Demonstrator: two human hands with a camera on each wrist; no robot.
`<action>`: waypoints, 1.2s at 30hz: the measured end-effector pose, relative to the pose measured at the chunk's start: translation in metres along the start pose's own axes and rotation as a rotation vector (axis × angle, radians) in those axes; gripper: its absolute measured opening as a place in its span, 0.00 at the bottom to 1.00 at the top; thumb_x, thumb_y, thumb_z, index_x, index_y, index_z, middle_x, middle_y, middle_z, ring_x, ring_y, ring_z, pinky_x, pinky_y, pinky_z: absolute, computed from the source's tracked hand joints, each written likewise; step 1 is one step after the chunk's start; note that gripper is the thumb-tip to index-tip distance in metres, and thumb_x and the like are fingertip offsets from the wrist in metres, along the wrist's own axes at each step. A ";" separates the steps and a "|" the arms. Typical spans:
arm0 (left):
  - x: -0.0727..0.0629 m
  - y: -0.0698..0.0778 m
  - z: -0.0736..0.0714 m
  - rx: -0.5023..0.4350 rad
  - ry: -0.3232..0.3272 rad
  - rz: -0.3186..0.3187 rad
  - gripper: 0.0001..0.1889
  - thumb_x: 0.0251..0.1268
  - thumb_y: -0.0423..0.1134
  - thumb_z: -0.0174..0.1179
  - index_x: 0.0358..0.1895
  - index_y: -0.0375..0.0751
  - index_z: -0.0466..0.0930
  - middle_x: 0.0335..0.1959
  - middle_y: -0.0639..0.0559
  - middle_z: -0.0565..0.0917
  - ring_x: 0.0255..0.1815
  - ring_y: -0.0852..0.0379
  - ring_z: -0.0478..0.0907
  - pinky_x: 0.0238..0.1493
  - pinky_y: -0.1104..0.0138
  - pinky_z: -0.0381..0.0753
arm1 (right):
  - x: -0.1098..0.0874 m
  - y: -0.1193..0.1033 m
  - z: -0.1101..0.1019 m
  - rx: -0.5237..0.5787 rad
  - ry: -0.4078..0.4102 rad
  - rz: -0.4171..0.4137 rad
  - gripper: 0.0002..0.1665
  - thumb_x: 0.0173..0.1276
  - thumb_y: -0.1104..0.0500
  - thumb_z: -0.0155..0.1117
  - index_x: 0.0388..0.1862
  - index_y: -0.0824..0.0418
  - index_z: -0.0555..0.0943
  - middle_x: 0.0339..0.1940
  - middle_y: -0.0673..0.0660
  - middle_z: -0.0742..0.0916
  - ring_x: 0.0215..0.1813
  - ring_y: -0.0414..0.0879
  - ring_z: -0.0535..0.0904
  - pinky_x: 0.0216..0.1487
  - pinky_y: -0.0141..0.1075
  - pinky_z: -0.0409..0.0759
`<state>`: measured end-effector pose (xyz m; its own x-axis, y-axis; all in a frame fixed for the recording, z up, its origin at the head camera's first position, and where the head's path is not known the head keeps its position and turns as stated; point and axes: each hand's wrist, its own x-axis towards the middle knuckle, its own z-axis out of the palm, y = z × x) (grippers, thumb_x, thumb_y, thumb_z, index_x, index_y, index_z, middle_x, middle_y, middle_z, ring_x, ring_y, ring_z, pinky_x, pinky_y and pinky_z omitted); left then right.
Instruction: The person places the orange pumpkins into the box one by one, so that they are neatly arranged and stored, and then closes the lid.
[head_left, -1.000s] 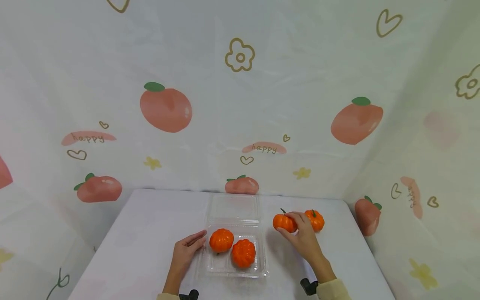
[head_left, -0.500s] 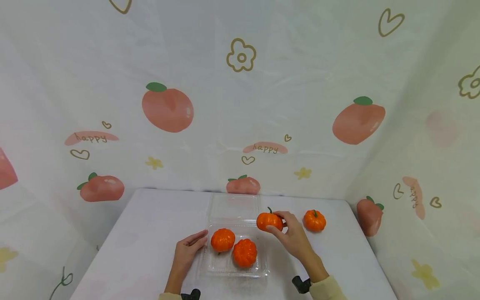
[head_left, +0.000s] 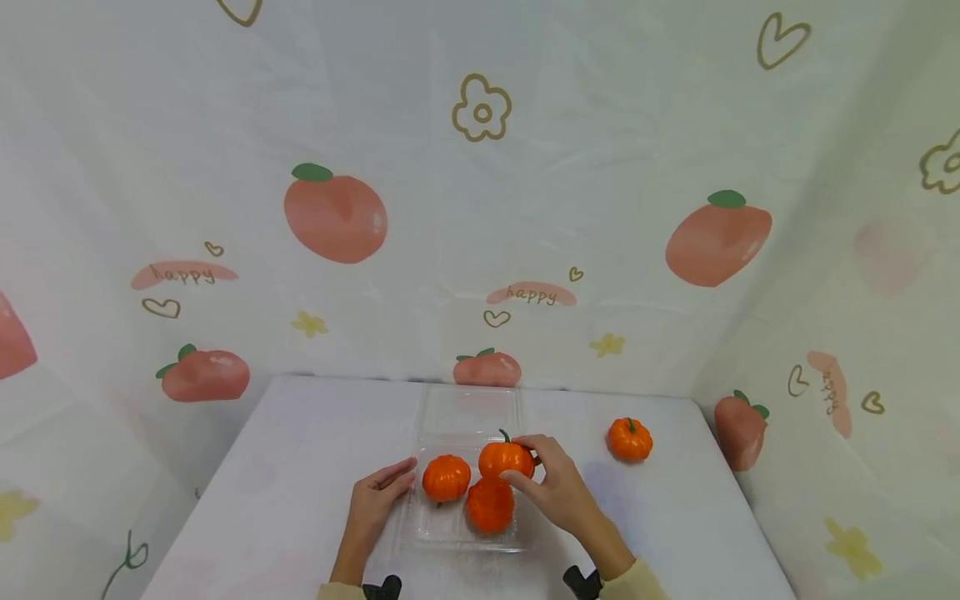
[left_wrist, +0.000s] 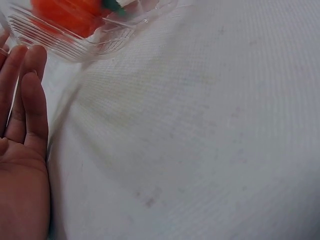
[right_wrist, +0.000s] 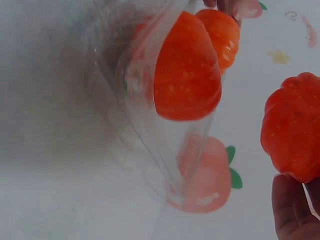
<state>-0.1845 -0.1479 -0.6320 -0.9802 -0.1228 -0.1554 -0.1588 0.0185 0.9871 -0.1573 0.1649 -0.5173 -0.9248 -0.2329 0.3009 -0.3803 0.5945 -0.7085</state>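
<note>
Plainly legible writing: the lower-case word "happy" stands in thin brown script on a left smear (head_left: 185, 274) of pink, on a middle smear (head_left: 531, 293) and, turned sideways, on a right smear (head_left: 828, 393), all printed on the pale backdrop (head_left: 585, 150).
Prints around the words: outlined hearts (head_left: 497, 318), yellow blossoms (head_left: 607, 345), a brown outlined flower (head_left: 482, 112) and peach-coloured fruits (head_left: 336, 218) with green leaves.
Right hand (head_left: 557, 487): its grip is narrow, thumb and fingers pinching the held pumpkin (head_left: 506, 459).
Held pumpkin: over the back right part of the plastic container (head_left: 441, 527), green stem up; the right wrist view shows it apart from the pumpkins inside.
Left hand (head_left: 375, 500): grip relaxed, fingers fairly straight and holding nothing, the tips at the container's ribbed left wall (left_wrist: 75, 47); whether they press on it, I cannot tell.
Plastic container: clear, on the desk (head_left: 315, 450), its lid (head_left: 468, 412) laid back toward the backdrop.
Inside it: the left pumpkin (head_left: 446, 478), tipped with its stem toward the person, and the front pumpkin (head_left: 491, 510), near each other.
Desk pumpkin (head_left: 630, 439): right of the container, well apart from it, stem up.
Wrists: pale yellow sleeves (head_left: 636, 582) and black pieces (head_left: 384, 587).
</note>
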 end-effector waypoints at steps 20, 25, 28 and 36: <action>-0.002 0.000 0.001 0.009 0.005 0.019 0.23 0.60 0.45 0.74 0.56 0.39 0.87 0.55 0.44 0.89 0.47 0.71 0.87 0.46 0.75 0.86 | -0.009 -0.018 0.042 0.070 -0.155 -0.086 0.29 0.69 0.37 0.67 0.60 0.52 0.77 0.56 0.46 0.84 0.53 0.40 0.79 0.58 0.35 0.84; -0.002 0.000 0.000 -0.011 -0.003 0.017 0.23 0.60 0.45 0.74 0.57 0.39 0.87 0.56 0.44 0.88 0.47 0.71 0.87 0.47 0.75 0.86 | -0.010 -0.020 0.052 0.077 -0.166 -0.094 0.30 0.69 0.37 0.67 0.61 0.53 0.78 0.56 0.48 0.85 0.55 0.41 0.80 0.60 0.40 0.84; -0.002 0.000 0.000 -0.005 -0.002 0.008 0.23 0.61 0.47 0.73 0.57 0.40 0.87 0.56 0.45 0.88 0.48 0.71 0.87 0.48 0.75 0.86 | -0.011 -0.020 0.057 0.081 -0.197 -0.073 0.31 0.69 0.35 0.65 0.62 0.52 0.77 0.57 0.48 0.85 0.55 0.41 0.80 0.60 0.39 0.84; -0.001 -0.001 0.001 0.013 0.006 0.019 0.24 0.61 0.49 0.73 0.57 0.40 0.87 0.56 0.45 0.89 0.48 0.72 0.86 0.48 0.76 0.85 | -0.012 -0.019 0.068 0.079 -0.250 -0.035 0.31 0.69 0.32 0.62 0.61 0.48 0.77 0.56 0.47 0.85 0.54 0.40 0.79 0.58 0.37 0.84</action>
<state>-0.1833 -0.1473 -0.6333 -0.9823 -0.1281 -0.1368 -0.1421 0.0333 0.9893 -0.1396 0.1045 -0.5508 -0.8819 -0.4411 0.1665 -0.4034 0.5233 -0.7507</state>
